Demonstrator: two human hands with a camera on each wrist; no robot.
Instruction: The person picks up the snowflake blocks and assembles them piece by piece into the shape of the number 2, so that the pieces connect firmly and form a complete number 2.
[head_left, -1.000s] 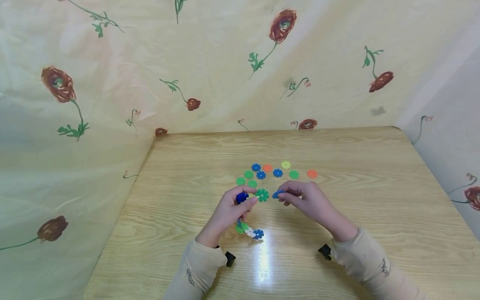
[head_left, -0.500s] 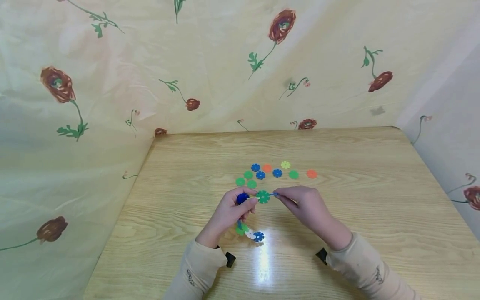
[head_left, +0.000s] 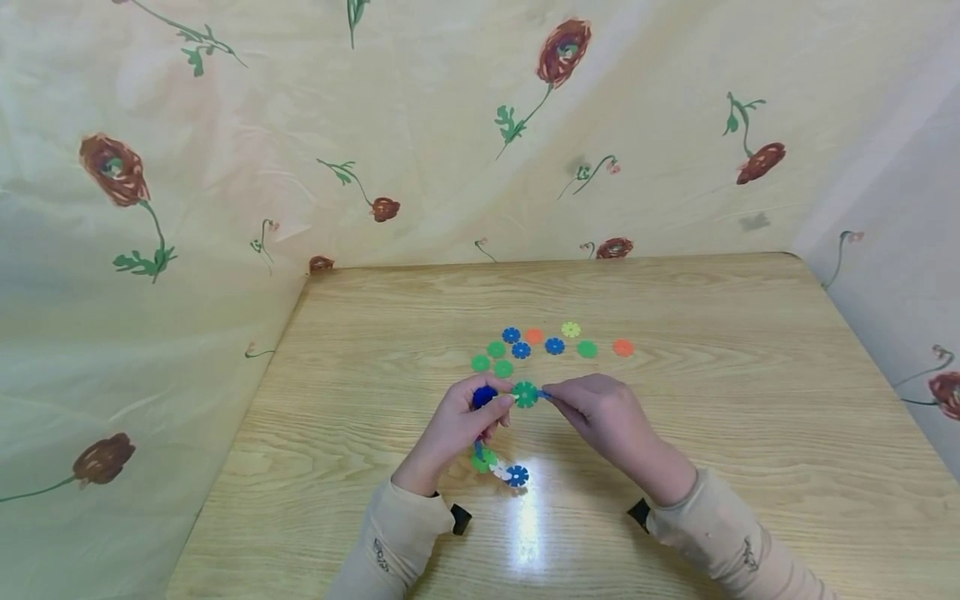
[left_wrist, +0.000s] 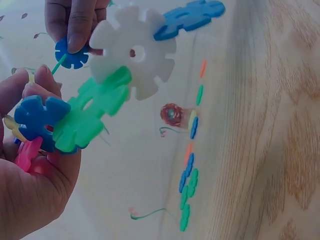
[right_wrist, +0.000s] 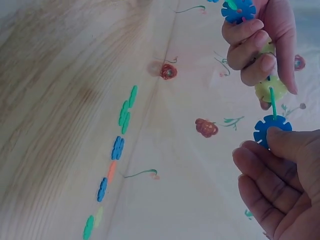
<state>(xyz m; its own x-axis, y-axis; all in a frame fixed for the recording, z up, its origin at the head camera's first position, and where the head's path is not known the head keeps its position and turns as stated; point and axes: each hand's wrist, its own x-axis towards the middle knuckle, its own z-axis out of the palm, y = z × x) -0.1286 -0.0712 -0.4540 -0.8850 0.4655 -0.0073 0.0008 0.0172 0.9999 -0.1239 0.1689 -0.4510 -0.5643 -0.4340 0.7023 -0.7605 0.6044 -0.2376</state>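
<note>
My left hand (head_left: 468, 412) holds a chain of interlocking notched plastic discs. In the left wrist view, a pink disc (left_wrist: 29, 154) and a blue one sit by the palm, and a green disc (left_wrist: 82, 117), a white disc (left_wrist: 112, 52) and another blue disc (left_wrist: 190, 21) trail off. At the chain's other end, a yellow disc (right_wrist: 270, 91) shows by the left fingers, with a green disc (head_left: 526, 395) slotted beyond it. Thumb and fingers of my right hand (head_left: 607, 408) pinch a blue disc (right_wrist: 262, 131), its edge meeting the green disc's rim. Left fingers hide part of the chain.
Loose discs lie flat beyond the hands: several green discs (head_left: 497, 350), blue discs (head_left: 555, 346), orange discs (head_left: 623, 347) and a yellow-green disc (head_left: 571, 330). The wooden table (head_left: 375, 333) meets a flower-patterned cloth (head_left: 450, 125) at its back and left edges.
My right hand has come leftward, bringing its blue disc from a gap away up to the green disc's edge and turning it edge-on. The left hand has stayed almost still; the chain's trailing end dipped slightly.
</note>
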